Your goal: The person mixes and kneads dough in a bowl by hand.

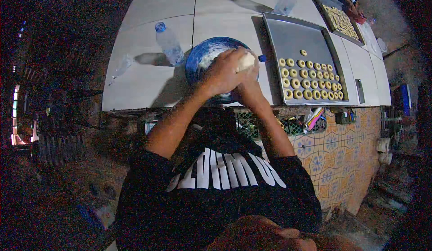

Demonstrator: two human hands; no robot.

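My left hand (223,70) and my right hand (246,83) are closed around a pale lump of dough (246,62). They hold it over the right side of a round blue bowl (193,64). White dough or flour residue (208,57) smears the bowl's inside wall. My left hand covers part of the lump, and some fingers of the right are hidden beneath it. Just right of the bowl is a small blue cap (262,58). A clear plastic bottle with a blue top (169,44) is to the bowl's left.
Right of the bowl, a metal tray (292,37) bears rows of ring-shaped dough pieces (310,74). Another filled tray (340,24) lies at far right, near what looks like another person's arm (355,13). A dark phone (359,91) rests near the white table's (157,1) front edge.
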